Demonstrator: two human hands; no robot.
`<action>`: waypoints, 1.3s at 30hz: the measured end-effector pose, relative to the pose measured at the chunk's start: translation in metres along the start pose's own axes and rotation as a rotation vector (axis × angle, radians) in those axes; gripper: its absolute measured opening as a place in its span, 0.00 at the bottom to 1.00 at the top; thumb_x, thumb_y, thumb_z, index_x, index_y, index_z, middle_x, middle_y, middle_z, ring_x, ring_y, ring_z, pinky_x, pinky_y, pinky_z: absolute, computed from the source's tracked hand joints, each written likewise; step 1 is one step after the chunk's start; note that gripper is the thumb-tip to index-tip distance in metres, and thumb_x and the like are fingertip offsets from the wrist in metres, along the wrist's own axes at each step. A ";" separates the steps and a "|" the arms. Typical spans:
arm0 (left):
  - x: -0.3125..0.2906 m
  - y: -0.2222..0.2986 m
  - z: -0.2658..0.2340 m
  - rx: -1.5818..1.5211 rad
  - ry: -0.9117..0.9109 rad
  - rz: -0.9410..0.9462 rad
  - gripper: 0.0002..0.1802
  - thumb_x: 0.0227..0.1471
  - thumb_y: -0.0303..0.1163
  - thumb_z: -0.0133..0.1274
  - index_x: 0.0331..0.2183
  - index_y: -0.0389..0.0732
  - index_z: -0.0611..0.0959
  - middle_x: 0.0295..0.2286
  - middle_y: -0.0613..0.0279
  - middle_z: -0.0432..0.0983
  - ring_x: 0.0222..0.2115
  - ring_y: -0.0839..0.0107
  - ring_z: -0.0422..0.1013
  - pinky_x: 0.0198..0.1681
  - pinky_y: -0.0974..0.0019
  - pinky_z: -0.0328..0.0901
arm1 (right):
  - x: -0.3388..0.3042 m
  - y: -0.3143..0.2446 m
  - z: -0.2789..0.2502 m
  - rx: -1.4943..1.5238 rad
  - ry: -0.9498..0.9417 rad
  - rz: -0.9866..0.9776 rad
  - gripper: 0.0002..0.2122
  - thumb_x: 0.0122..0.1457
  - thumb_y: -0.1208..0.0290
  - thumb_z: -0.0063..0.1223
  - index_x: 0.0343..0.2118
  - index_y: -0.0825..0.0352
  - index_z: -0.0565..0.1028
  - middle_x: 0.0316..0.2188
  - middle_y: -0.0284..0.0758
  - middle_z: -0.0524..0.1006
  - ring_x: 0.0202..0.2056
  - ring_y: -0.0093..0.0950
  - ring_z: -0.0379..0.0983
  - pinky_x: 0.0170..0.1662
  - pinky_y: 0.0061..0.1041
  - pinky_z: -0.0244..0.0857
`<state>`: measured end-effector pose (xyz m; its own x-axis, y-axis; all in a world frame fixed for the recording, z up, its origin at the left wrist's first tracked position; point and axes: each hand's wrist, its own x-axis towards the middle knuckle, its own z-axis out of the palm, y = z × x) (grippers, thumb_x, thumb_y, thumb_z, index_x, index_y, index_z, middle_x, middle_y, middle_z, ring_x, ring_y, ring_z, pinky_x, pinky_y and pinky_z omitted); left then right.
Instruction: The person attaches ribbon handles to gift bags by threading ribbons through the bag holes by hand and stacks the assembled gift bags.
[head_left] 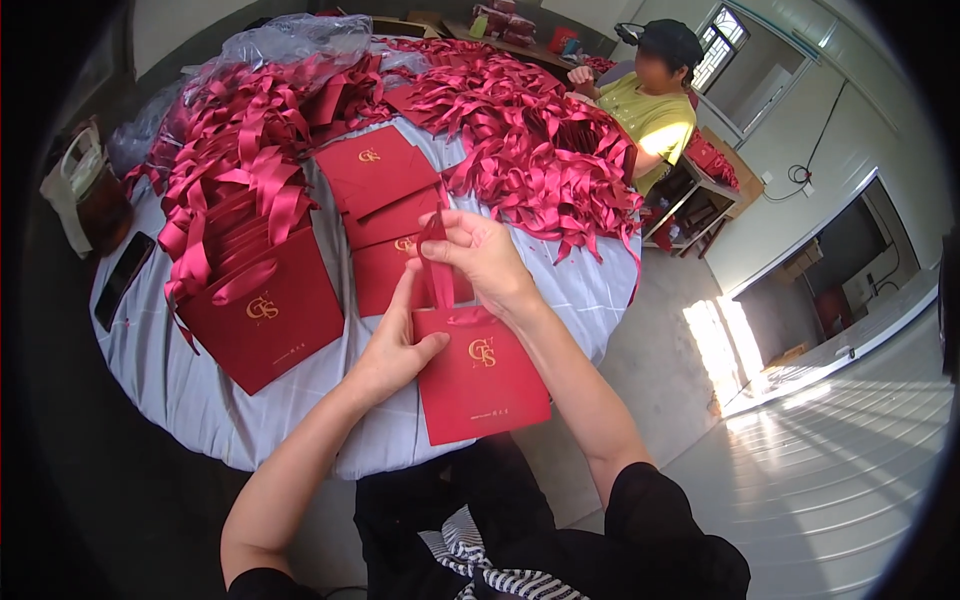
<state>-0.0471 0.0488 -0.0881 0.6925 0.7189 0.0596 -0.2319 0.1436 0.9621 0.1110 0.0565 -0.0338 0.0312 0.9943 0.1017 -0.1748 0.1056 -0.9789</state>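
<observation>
In front of me is a red paper gift bag [480, 390] with a gold emblem, tilted at the table's near edge. My right hand [482, 262] pinches a red ribbon [438, 275] between thumb and fingers, above the bag's top edge. My left hand [390, 345] is at the bag's upper left corner, its thumb over the front and its index finger pointing up beside the ribbon; its other fingers are partly hidden. Beyond my hands, more flat red bags [375, 170] overlap in a row. To the left stands a packed row of red bags [265, 310] with ribbon handles.
A round table with a pale cloth [220, 425] holds large heaps of ribboned bags [540, 140]. A dark phone [124, 282] lies at the left edge by a bagged drink container [98, 200]. Clear plastic [290, 42] covers the far heap. Another person [655, 110] in yellow sits far right.
</observation>
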 end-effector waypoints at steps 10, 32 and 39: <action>-0.002 0.009 -0.002 -0.204 0.058 -0.128 0.42 0.46 0.13 0.51 0.60 0.34 0.52 0.48 0.54 0.69 0.46 0.69 0.70 0.51 0.68 0.63 | -0.021 -0.043 -0.032 -0.905 0.311 -0.362 0.11 0.56 0.69 0.55 0.39 0.70 0.76 0.27 0.34 0.78 0.29 0.20 0.74 0.34 0.19 0.67; -0.107 0.097 -0.024 0.458 0.677 0.817 0.40 0.50 0.16 0.50 0.60 0.33 0.51 0.47 0.53 0.67 0.40 0.72 0.70 0.49 0.69 0.61 | -0.044 -0.037 0.081 -0.143 -0.300 -0.368 0.11 0.60 0.79 0.48 0.46 0.68 0.73 0.40 0.31 0.76 0.41 0.19 0.71 0.46 0.19 0.64; -0.112 0.053 -0.075 1.063 1.000 0.512 0.53 0.40 0.29 0.65 0.59 0.28 0.49 0.59 0.42 0.46 0.61 0.50 0.45 0.62 0.57 0.42 | 0.008 0.040 0.079 -0.751 -0.051 -0.595 0.40 0.47 0.61 0.66 0.58 0.72 0.55 0.54 0.45 0.61 0.56 0.38 0.58 0.57 0.33 0.55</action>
<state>-0.1880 0.0270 -0.0632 -0.1314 0.7474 0.6513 0.5827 -0.4733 0.6607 0.0263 0.0692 -0.0585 -0.1343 0.7819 0.6088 0.5329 0.5749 -0.6208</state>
